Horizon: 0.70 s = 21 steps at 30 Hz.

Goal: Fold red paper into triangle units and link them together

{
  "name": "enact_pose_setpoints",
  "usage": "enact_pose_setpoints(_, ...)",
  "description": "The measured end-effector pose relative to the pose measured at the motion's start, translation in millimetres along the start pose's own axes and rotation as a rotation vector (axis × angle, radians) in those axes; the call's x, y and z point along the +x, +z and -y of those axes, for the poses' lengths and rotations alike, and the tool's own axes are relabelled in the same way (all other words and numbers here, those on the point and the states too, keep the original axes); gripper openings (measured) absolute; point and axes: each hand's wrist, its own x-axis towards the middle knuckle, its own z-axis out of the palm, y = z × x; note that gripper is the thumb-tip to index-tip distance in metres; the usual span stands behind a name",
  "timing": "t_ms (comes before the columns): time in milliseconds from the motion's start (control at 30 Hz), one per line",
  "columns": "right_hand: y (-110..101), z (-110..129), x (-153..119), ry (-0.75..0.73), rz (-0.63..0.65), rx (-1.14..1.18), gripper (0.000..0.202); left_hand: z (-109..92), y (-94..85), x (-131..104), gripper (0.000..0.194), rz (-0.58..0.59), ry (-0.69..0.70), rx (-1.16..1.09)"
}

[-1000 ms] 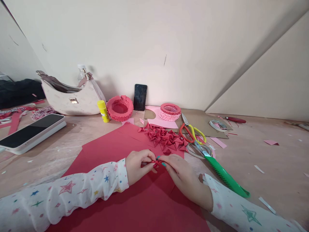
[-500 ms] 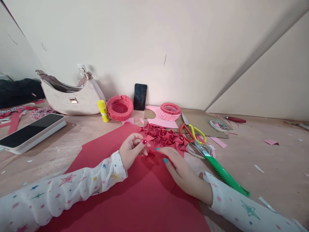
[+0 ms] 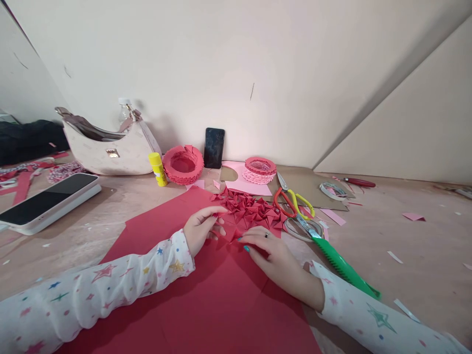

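Note:
My left hand (image 3: 202,228) is closed in a pinch, thumb against forefinger, on a small folded red paper piece (image 3: 221,209) that the fingers partly hide. At the right, my right hand (image 3: 273,253) has its thumb and forefinger slightly apart. Its fingertips reach the edge of another folded red paper piece (image 3: 233,237) lying between the hands. Both hands are over a large red paper sheet (image 3: 206,305). Just beyond them lies a heap of folded red paper pieces (image 3: 258,209).
Scissors (image 3: 295,202), a green-handled cutter (image 3: 344,270) and a tape roll (image 3: 334,191) lie at the right. Behind are a red paper ring (image 3: 183,164), a pink-and-red ring (image 3: 260,171), a glue stick (image 3: 158,169) and an upright phone (image 3: 214,148). A bag (image 3: 110,152) stands left.
My left hand has turned slightly, its forefinger now stretched toward the heap. My right fingertips have dropped and come closer together, at the red piece between the hands.

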Motion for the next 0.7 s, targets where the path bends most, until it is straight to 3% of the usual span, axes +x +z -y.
enact_pose_setpoints(133,-3.8,3.8,2.7,0.033,-0.044,0.102,0.025,-0.3,2.4,-1.5,0.018,0.088,0.011,0.172)
enact_pose_setpoints(300,-6.2,8.4,3.2,-0.016,-0.083,0.09,0.024,-0.1,2.7,-10.1,0.035,0.248,0.295,0.589)
enact_pose_setpoints(433,-8.3,12.9,3.5,-0.093,-0.15,-0.006,0.019,-2.4,3.4,-15.7,0.034,0.249,0.352,0.751)
enact_pose_setpoints(600,-8.7,14.2,2.4,-0.159,-0.15,-0.082,0.015,-3.2,3.8,-13.4,0.015,0.242,0.387,0.837)
enact_pose_setpoints(700,-7.6,11.3,-0.2,-0.208,-0.127,-0.1,0.014,-1.4,3.2,-11.1,0.02,0.269,0.419,0.875)
